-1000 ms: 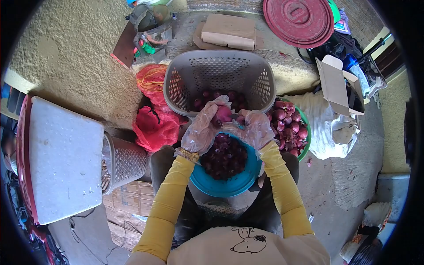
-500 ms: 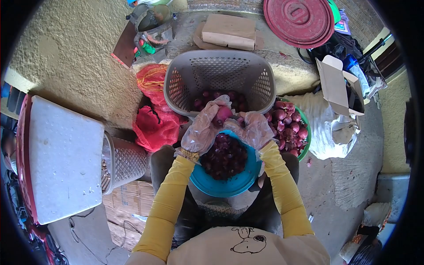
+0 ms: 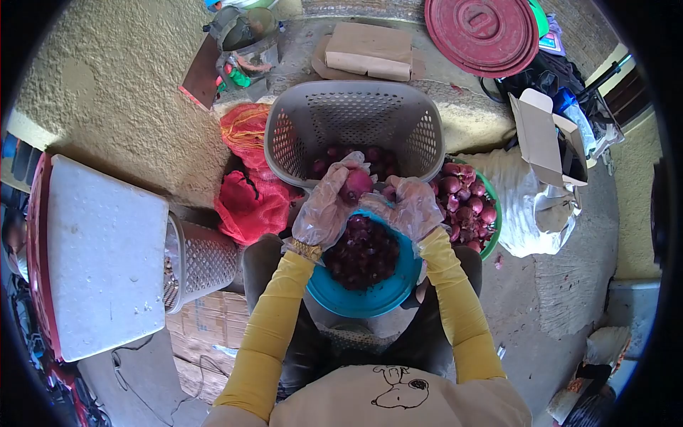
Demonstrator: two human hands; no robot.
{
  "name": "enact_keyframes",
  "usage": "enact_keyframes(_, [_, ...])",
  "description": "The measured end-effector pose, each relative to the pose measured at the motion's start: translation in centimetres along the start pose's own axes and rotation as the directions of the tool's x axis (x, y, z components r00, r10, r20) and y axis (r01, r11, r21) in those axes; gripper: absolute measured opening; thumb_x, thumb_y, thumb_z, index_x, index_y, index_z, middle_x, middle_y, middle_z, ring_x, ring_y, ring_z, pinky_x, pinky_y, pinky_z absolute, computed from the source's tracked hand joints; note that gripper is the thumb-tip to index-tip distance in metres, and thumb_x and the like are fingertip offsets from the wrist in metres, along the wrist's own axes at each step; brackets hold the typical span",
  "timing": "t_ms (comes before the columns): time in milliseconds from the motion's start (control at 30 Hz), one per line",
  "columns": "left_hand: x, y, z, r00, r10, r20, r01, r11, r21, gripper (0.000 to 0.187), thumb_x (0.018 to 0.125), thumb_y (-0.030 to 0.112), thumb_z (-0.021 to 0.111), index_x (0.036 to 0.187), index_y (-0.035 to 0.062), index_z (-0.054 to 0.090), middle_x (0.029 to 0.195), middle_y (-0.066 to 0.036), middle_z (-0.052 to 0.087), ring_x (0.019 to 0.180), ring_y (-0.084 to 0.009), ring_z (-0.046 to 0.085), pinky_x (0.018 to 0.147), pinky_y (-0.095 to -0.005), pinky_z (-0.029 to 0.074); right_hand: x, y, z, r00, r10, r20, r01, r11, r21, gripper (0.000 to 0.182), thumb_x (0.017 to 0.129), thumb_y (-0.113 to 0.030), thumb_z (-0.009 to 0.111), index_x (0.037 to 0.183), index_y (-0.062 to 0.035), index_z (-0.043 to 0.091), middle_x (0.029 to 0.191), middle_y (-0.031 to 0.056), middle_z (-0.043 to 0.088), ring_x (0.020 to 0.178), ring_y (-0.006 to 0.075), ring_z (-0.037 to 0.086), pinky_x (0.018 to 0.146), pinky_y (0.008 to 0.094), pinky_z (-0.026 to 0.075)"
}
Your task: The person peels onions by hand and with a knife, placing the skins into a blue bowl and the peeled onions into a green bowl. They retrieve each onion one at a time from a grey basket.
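Both hands wear clear plastic gloves and are raised over the near rim of a grey perforated basket [image 3: 356,114], which has red onions at its bottom. My left hand [image 3: 324,213] is closed round a red onion [image 3: 356,185]. Close beside it, my right hand [image 3: 416,206] has its fingers bent inward, with something small and reddish at the fingertips that I cannot make out. Below the hands, a blue basin [image 3: 363,302] holds a heap of dark red onions or skins. A green basin [image 3: 494,238] of red onions stands right of the basket.
Red mesh sacks [image 3: 249,203] lie left of the basket. A white foam box lid [image 3: 107,249] and a second perforated basket [image 3: 206,263] are farther left. White sacking [image 3: 537,220] and an open carton [image 3: 544,135] are at right. Behind stand a flat carton [image 3: 368,51] and a maroon lid [image 3: 484,32].
My left hand and its onion have shifted very slightly left. The fingers of my right hand have moved a little.
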State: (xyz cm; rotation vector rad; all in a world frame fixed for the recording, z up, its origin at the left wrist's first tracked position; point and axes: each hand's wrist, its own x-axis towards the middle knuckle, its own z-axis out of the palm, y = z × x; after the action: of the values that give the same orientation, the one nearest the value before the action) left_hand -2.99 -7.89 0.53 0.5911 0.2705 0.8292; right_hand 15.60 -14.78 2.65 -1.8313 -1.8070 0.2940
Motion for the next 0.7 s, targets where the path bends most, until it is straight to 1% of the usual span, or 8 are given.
enact_keyframes(100, [0.06,-0.16,-0.15,1.000,-0.009,0.000,0.009,1.000,-0.010,0.040,0.107,0.030,0.056,0.138,0.0041,0.054,0.132,-0.009,0.057,0.123,-0.0220,0.057,0.108,-0.0386,0.049,-0.10,-0.06,0.12,1.000,-0.001,0.003,0.001,0.999,-0.054,0.068,0.079,-0.067,0.077,0.095,-0.0010,0.072,0.072,0.0174,0.066,0.070,0.0367,0.067,0.065,0.0449,0.053])
enact_keyframes(233, [0.05,-0.07,-0.18,1.000,-0.018,0.007,0.018,1.000,-0.010,0.040,0.107,0.031,0.056,0.137,0.0042,0.055,0.132,-0.009,0.058,0.124,-0.0214,0.057,0.107,-0.0388,0.049,0.03,0.03,0.30,1.000,0.010,0.027,-0.009,0.999,-0.052,0.069,0.079,-0.068,0.076,0.094,-0.0010,0.071,0.074,0.0184,0.067,0.071,0.0367,0.067,0.065,0.0451,0.053])
enact_keyframes(300, [0.01,-0.06,-0.20,1.000,-0.020,0.001,0.020,1.000,-0.020,0.040,0.107,0.031,0.056,0.136,0.0037,0.056,0.131,-0.010,0.058,0.123,-0.0218,0.057,0.107,-0.0393,0.050,0.06,0.24,0.55,0.999,-0.038,-0.009,0.037,0.998,-0.055,0.069,0.081,-0.073,0.071,0.098,-0.0064,0.074,0.065,0.0148,0.065,0.069,0.0366,0.067,0.063,0.0452,0.053])
enact_keyframes(333, [0.01,-0.05,-0.11,1.000,-0.020,0.001,0.020,1.000,-0.020,0.040,0.107,0.031,0.056,0.136,0.0037,0.056,0.131,-0.010,0.058,0.123,-0.0218,0.057,0.107,-0.0393,0.050,0.06,0.18,0.47,0.999,-0.038,-0.009,0.037,0.998,-0.055,0.069,0.081,-0.073,0.071,0.098,-0.0064,0.074,0.065,0.0148,0.065,0.069,0.0366,0.067,0.063,0.0452,0.053])
enact_keyframes(400, [0.00,-0.06,0.14,1.000,-0.009,-0.021,0.008,1.000,-0.029,0.040,0.108,0.032,0.055,0.135,0.0029,0.057,0.131,-0.011,0.059,0.122,-0.0228,0.058,0.106,-0.0397,0.050,0.03,-0.06,0.18,1.000,-0.015,-0.001,0.015,0.999,0.036,0.064,0.081,-0.063,0.079,0.093,-0.0008,0.071,0.070,0.0179,0.064,0.067,0.0358,0.065,0.063,0.0444,0.051])
enact_keyframes(500, [0.06,-0.09,-0.08,1.000,0.001,-0.006,-0.002,0.999,-0.038,0.042,0.109,0.031,0.052,0.139,0.0016,0.054,0.133,-0.011,0.058,0.123,-0.0237,0.057,0.101,-0.0431,0.052,-0.06,-0.06,0.31,1.000,-0.024,-0.001,0.024,1.000,0.004,0.060,0.082,-0.060,0.079,0.091,-0.0013,0.071,0.067,0.0165,0.063,0.064,0.0350,0.063,0.061,0.0442,0.050])
enact_keyframes(633, [-0.04,0.06,0.16,1.000,-0.013,-0.012,0.012,0.999,-0.040,0.042,0.109,0.031,0.052,0.139,0.0016,0.053,0.133,-0.011,0.058,0.123,-0.0235,0.057,0.102,-0.0425,0.051,-0.12,0.17,0.54,0.997,-0.069,-0.046,0.070,0.998,0.008,0.059,0.084,-0.060,0.077,0.090,-0.0015,0.071,0.064,0.0153,0.061,0.061,0.0342,0.062,0.059,0.0440,0.049])
enact_keyframes(700, [-0.06,0.05,0.17,1.000,-0.012,-0.019,0.011,0.999,-0.051,0.043,0.108,0.032,0.055,0.138,0.0016,0.055,0.131,-0.011,0.059,0.121,-0.0242,0.059,0.107,-0.0398,0.050,-0.08,0.22,0.55,0.997,-0.070,-0.011,0.070,0.998,0.000,0.055,0.087,-0.056,0.077,0.091,-0.0013,0.072,0.066,0.0159,0.063,0.062,0.0339,0.063,0.060,0.0430,0.049])
